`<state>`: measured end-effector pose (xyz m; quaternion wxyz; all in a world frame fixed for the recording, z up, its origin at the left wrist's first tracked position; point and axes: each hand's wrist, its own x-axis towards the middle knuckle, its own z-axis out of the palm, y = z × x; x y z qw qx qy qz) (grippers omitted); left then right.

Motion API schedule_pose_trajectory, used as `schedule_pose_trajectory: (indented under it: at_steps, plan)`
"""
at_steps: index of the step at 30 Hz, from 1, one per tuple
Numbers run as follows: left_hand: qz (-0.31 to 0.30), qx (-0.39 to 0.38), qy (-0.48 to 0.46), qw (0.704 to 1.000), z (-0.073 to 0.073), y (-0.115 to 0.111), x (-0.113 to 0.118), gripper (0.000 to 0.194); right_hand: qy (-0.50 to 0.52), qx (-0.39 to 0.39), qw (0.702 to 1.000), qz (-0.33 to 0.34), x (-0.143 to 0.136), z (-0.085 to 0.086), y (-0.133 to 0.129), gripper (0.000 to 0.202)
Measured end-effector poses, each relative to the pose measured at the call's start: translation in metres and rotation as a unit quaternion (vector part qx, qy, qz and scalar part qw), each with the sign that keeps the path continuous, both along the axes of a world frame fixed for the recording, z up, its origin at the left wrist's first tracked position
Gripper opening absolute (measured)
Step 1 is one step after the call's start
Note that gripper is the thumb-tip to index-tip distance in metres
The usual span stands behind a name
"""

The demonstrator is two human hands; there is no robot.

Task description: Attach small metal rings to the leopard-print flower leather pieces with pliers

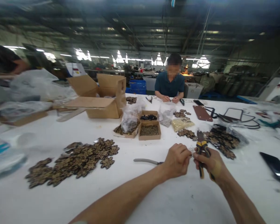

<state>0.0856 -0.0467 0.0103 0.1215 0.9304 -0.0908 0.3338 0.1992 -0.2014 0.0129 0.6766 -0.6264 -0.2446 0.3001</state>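
My right hand (213,165) is wrapped around pliers (202,149) with yellow and black handles, jaws pointing away from me. Closed in a pinch beside it is my left hand (178,159). Its fingertips almost meet my right thumb, around a small pale thing too blurred to name. Under my left wrist, a second tool with a grey curved handle (144,160) lies on the white table (121,193). To the left spreads a pile of flower-shaped brown and black pieces (84,160). More such pieces (224,140) lie beyond my right hand, partly in plastic.
Small boxes of brass-coloured bits (150,130) and black parts (148,117) stand ahead, near a bag of yellowish bits (182,124). An open carton (102,107) sits behind them. A phone (275,166) lies at right. Across the table, a person (170,84) works with both hands.
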Motion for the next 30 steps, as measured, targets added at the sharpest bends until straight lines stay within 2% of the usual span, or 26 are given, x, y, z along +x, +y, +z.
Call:
schedule_pose_trajectory:
  at_steps: [5,15,30]
  plan:
    - [-0.003,-0.016,-0.013,1.000,-0.0009,0.0003,0.0020,0.012,0.010,0.026,1.000,0.013,-0.0031,0.0036,0.0046,0.045]
    - [0.020,0.049,0.002,0.999,-0.0020,0.0000,0.0001,0.009,-0.052,-0.018,0.998,0.002,-0.0044,0.0055,0.0039,0.035]
    - [0.053,0.072,0.028,0.996,0.0008,-0.0026,-0.0008,0.003,-0.109,-0.047,0.993,-0.002,-0.0083,0.0094,0.0038,0.034]
